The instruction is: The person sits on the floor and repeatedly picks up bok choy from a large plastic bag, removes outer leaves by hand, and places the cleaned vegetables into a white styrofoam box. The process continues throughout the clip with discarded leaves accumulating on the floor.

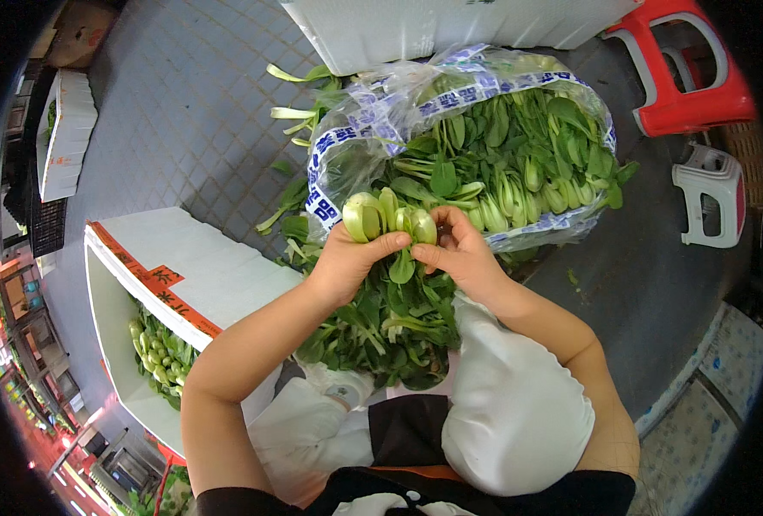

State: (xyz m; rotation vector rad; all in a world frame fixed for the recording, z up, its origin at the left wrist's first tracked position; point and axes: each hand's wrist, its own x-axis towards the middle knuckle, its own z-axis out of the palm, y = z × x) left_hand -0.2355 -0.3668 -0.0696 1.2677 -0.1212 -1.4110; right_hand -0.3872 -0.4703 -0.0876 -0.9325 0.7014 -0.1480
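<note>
A few pale-based bok choy heads (366,217) are bunched in front of me, base ends up. My left hand (344,262) is wrapped round their leafy part, its thumb lying across the front. From the other side, my right hand (467,262) has its fingers closed at the rightmost bok choy (424,227), thumb and fingertips near a small green leaf (403,267) that hangs below. Beneath both hands lies a heap of loose leaves (398,331). Just beyond them, a clear plastic bag (330,163) with blue-and-white printed bands lies spread open, full of bok choy (519,163).
At left stands a white foam box (201,267) with an orange label, bok choy inside. Another white foam box (433,26) is at the far side. A red stool (656,69) and a small white stool (712,196) stand right. Stray leaves dot the tiled floor (192,103).
</note>
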